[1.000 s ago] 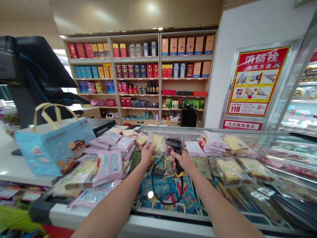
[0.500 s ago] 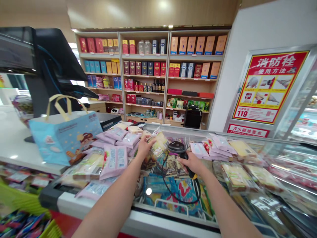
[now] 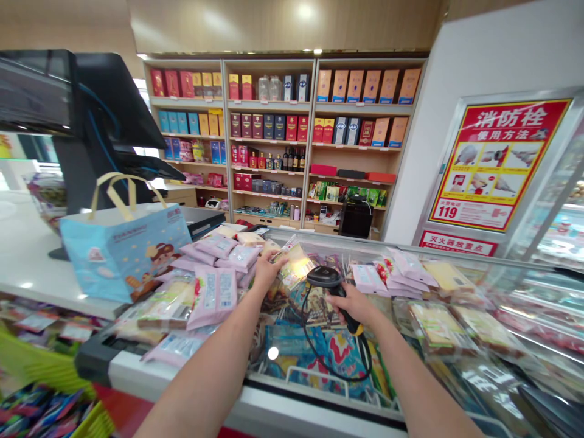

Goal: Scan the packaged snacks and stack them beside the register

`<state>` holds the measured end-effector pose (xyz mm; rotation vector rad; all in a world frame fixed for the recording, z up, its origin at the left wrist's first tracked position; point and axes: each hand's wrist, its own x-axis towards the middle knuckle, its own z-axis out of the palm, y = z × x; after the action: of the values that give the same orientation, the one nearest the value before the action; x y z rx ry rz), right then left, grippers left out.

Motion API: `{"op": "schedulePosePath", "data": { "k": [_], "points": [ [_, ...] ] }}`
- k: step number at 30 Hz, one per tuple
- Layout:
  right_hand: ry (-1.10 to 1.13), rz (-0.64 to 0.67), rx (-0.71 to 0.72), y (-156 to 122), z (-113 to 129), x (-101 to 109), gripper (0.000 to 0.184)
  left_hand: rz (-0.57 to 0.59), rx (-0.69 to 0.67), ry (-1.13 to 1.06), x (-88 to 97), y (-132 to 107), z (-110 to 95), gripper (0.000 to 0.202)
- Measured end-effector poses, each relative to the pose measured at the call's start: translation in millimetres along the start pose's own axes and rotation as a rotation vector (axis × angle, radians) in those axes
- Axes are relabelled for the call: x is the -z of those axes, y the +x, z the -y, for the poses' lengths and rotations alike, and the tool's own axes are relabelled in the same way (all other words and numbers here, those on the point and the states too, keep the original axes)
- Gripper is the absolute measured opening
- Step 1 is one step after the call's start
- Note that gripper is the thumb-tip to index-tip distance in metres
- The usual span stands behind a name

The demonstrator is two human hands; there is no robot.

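Left forearm (image 3: 214, 371) and right forearm (image 3: 410, 383) bare, rising from bottom edge of view; both look broad near camera, narrowing toward slim wrists. Skin smooth at this distance. Left hand (image 3: 269, 272) and right hand (image 3: 353, 304) bare as well, with slender fingers (image 3: 277, 261). Nails too small to make out. Fine markings on skin, if any, also too small to tell.
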<state>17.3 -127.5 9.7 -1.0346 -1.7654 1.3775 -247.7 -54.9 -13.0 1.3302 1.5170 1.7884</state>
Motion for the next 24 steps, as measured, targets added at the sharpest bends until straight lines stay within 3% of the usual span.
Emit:
{"op": "schedulePosePath", "data": {
  "k": [8,15,20,24],
  "points": [
    [0.021,-0.029,-0.01,0,1,1,0.025,0.023,-0.026,-0.022,-0.1,-2,-6,0.03],
    [0.135,-0.096,-0.024,2,5,2,0.03,0.019,0.057,-0.059,-8.4,-5,-6,0.038],
    [0.302,-0.295,-0.019,1,11,23,0.033,0.043,0.209,-0.257,-46.8,-12,-17,0.04],
    [0.365,-0.447,0.026,-13,13,59,0.03,0.169,0.292,-0.425,-100.9,-16,-43,0.037]
  ]
}}
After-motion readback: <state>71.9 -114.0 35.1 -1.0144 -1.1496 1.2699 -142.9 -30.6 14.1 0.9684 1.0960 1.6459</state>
